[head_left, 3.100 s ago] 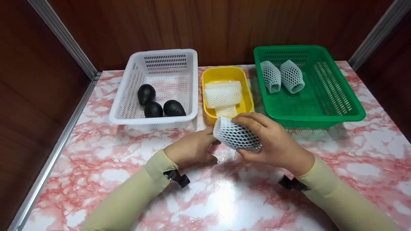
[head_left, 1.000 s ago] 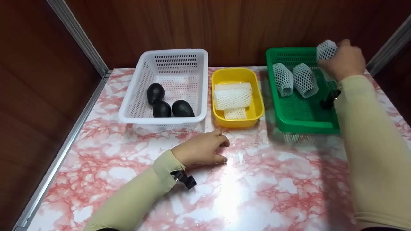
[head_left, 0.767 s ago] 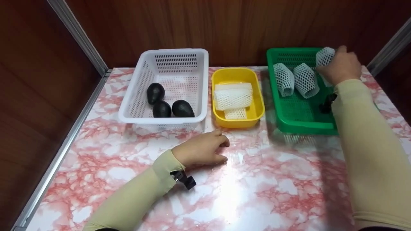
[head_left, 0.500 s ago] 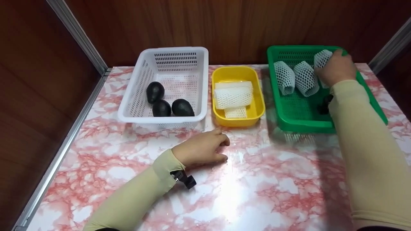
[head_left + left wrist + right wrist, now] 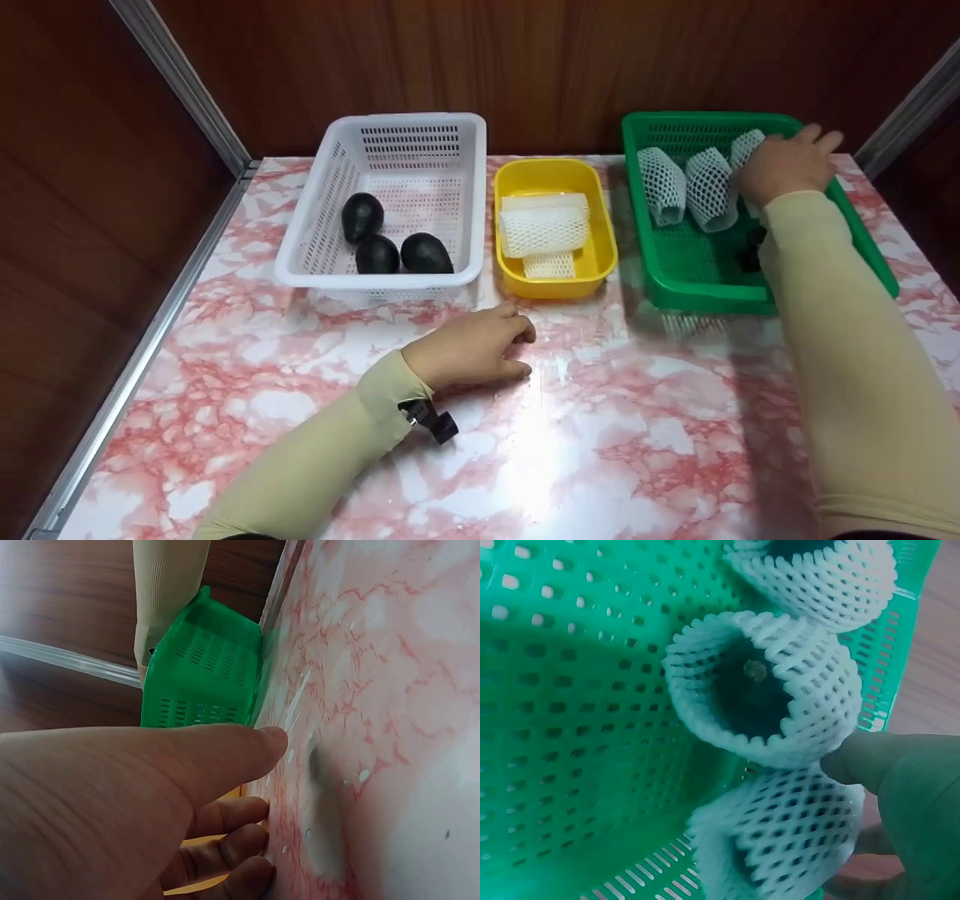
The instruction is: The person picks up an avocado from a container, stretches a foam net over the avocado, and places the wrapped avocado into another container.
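Observation:
My right hand [image 5: 787, 166] is over the right part of the green basket [image 5: 712, 292], its fingers spread and lifted off. In the right wrist view its thumb [image 5: 855, 761] touches near a foam-netted avocado [image 5: 802, 829], the rightmost of three in the basket. Beside it lie the middle netted avocado [image 5: 711, 187], whose dark end shows through the net's mouth, and the left one [image 5: 662, 184]. My left hand [image 5: 469, 349] rests on the table with loosely bent fingers, holding nothing, in front of the yellow tub [image 5: 559, 289].
A white basket [image 5: 382, 280] at the left contains three bare dark avocados [image 5: 426, 253]. White foam net sleeves [image 5: 544, 231] lie in the yellow tub between the baskets. Wood panels [image 5: 555, 75] stand behind the marbled table [image 5: 315, 420].
My right hand has carried the third netted avocado from in front of the tub to the green basket, lowered it beside the others and loosened its fingers. My left hand lately stays still.

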The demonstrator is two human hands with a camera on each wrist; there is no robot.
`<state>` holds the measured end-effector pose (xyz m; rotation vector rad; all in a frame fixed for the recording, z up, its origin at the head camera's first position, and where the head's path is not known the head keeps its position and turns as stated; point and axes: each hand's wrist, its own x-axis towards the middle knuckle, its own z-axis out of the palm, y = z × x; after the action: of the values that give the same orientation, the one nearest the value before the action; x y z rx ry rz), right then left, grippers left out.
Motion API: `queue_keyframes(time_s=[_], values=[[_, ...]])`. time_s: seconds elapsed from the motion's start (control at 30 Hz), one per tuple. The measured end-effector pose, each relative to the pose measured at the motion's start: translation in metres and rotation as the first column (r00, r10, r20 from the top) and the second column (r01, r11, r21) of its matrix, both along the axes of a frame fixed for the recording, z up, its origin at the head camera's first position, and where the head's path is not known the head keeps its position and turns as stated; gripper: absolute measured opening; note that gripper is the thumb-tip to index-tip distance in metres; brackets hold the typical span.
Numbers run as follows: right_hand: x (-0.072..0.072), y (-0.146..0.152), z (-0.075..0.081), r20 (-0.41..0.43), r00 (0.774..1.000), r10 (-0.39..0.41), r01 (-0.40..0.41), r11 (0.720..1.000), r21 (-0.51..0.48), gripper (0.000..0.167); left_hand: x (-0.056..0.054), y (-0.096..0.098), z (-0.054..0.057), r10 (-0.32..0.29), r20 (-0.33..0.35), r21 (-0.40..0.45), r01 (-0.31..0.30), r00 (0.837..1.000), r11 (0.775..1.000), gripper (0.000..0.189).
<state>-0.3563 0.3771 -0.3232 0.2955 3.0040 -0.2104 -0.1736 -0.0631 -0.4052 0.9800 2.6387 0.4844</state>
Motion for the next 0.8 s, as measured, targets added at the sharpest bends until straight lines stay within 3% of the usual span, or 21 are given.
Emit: queue_keyframes(time_s=[0.47,0.6,0.8], values=[[0.003,0.006,-0.002,-0.011,1.000,0.002,-0.002,0.996,-0.086,0.103,0.002,-0.001,-0.001,0.003,0.000,0.015,-0.003,1.000,1.000,0.043],[0.003,0.010,-0.004,-0.006,0.999,0.042,-0.042,0.994,-0.098,0.090,0.001,-0.001,-0.002,0.001,-0.002,0.019,-0.001,1.000,1.000,0.043],[0.007,0.014,-0.005,0.000,0.996,0.093,-0.092,0.986,-0.136,0.051,0.001,0.000,-0.002,-0.008,0.000,0.019,0.008,1.000,1.000,0.043]])
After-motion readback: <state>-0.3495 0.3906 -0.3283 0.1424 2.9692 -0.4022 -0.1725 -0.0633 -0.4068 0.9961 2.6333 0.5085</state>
